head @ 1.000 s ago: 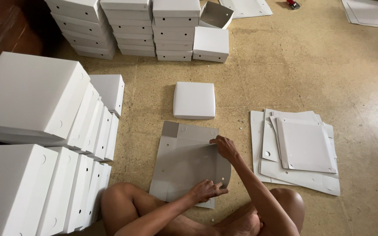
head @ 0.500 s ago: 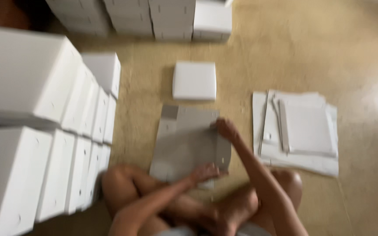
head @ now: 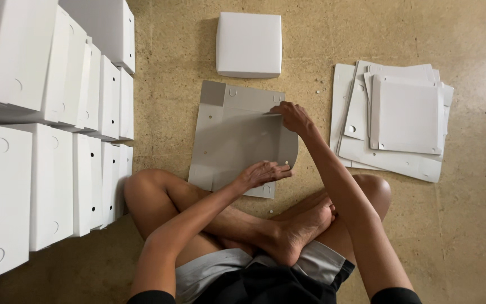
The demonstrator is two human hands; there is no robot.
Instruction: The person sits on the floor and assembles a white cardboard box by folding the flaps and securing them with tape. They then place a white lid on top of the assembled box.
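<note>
Speckled tan floor carries a flat grey die-cut cardboard sheet (head: 237,135) in front of crossed legs, long axis running away from the person. Left hand (head: 262,171) presses flat on its near right corner; right hand (head: 292,115) pinches its curved right flap. 1 white square folded box (head: 248,44) lies beyond.
</note>
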